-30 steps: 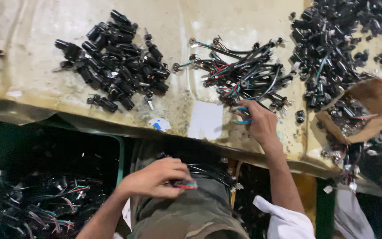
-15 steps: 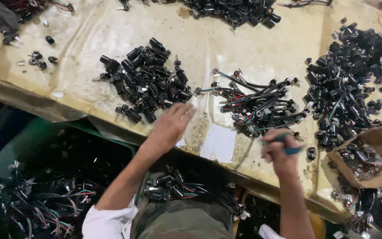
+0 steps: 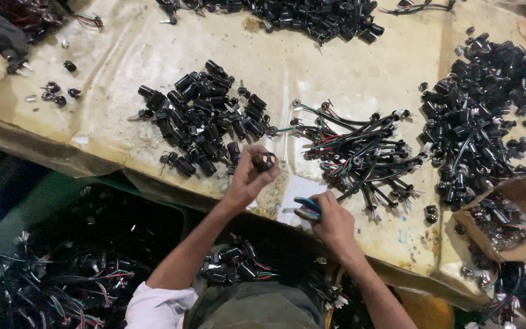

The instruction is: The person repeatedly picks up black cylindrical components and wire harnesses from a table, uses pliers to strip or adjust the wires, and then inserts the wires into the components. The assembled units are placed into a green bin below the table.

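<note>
Between left fingers [image 3: 262, 173], black cylinder [image 3: 263, 161]

Cardboard box [image 3: 522, 198] of parts at right, wired connector bundle [image 3: 360, 152] mid-table

Lit warmly and unevenly from above, with yellowish glare on the table [image 3: 348, 79] sheet near the centre. Fell off into deep shadow below the table edge and in the left corners. Stayed fairly sharp mid-frame; blurred slightly on the hands [image 3: 248, 176]. Lost detail among the glossy black parts. Stretched at the edges.
</note>
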